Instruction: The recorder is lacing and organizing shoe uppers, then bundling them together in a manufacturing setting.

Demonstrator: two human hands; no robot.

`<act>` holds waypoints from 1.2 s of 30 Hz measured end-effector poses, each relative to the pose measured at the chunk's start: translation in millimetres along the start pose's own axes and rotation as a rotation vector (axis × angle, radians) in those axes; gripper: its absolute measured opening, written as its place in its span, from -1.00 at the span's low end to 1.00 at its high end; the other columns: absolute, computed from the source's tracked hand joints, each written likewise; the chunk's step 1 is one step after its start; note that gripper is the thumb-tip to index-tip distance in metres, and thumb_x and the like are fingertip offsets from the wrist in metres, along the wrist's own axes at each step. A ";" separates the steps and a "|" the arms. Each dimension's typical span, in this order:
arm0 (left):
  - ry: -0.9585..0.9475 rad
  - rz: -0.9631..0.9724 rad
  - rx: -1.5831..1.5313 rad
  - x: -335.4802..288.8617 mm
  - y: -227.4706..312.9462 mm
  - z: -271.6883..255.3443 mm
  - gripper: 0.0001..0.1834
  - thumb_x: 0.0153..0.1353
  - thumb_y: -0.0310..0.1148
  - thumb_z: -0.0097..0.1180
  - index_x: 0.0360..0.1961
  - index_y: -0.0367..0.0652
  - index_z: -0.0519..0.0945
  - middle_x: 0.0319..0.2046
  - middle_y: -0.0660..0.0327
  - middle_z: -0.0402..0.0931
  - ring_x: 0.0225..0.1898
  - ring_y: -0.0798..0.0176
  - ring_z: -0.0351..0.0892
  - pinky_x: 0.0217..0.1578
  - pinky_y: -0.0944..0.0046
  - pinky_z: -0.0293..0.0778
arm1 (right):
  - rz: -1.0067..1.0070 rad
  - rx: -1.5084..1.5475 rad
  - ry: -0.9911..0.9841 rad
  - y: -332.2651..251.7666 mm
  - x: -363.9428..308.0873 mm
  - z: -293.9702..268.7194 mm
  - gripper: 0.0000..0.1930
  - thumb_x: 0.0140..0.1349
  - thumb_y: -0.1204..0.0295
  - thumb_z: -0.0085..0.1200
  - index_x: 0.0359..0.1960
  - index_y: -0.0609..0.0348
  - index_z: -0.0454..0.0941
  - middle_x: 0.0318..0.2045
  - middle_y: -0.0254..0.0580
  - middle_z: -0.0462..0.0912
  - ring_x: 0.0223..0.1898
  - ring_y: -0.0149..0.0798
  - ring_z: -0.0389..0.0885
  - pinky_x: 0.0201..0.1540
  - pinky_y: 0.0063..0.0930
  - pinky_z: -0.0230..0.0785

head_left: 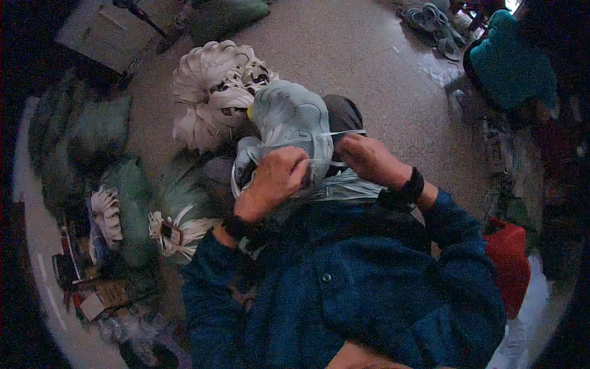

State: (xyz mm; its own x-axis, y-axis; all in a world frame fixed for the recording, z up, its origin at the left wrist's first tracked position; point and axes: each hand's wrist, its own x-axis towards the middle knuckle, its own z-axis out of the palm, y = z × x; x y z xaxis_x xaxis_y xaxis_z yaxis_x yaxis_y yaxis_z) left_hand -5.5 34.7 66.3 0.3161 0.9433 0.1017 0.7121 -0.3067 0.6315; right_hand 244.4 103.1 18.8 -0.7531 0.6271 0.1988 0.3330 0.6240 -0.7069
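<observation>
A pale grey shoe upper (294,111) lies over my knees, its toe pointing away from me. My left hand (273,181) is closed at its near left side, fingers curled together. My right hand (372,161) pinches a white shoelace (344,132) just right of the upper. Another stretch of lace spans the gap between the fingers of both hands. Under my right wrist, a bundle of pale laces (351,186) rests on my lap. My left fingertips and the upper's opening are partly hidden.
Fanned stacks of off-white uppers (212,83) stand beyond my left knee. A tied lace bundle (175,235) and green sacks (126,190) are at left. A red object (509,261) sits near my right elbow. A person in teal (513,64) is at far right.
</observation>
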 end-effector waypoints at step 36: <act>-0.312 -0.233 -0.429 94.6 -73.4 -49.7 -0.51 0.07 -0.47 0.24 0.07 -0.26 0.44 -0.04 0.14 0.52 -0.04 0.31 0.48 -0.04 0.27 0.40 | 0.199 0.320 0.144 -7.2 29.6 1.8 -0.87 0.25 0.49 0.05 -0.20 0.23 0.53 -0.34 -0.01 0.57 -0.25 0.02 0.59 -0.22 -0.27 0.43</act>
State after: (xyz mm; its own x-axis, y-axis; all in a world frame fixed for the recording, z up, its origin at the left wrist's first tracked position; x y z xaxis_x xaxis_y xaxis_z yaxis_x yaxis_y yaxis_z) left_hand -59.0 152.8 67.8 0.3978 0.8775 -0.2679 0.4881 0.0448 0.8716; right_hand 218.7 116.4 28.6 -0.5968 0.7943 0.1137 0.2534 0.3210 -0.9125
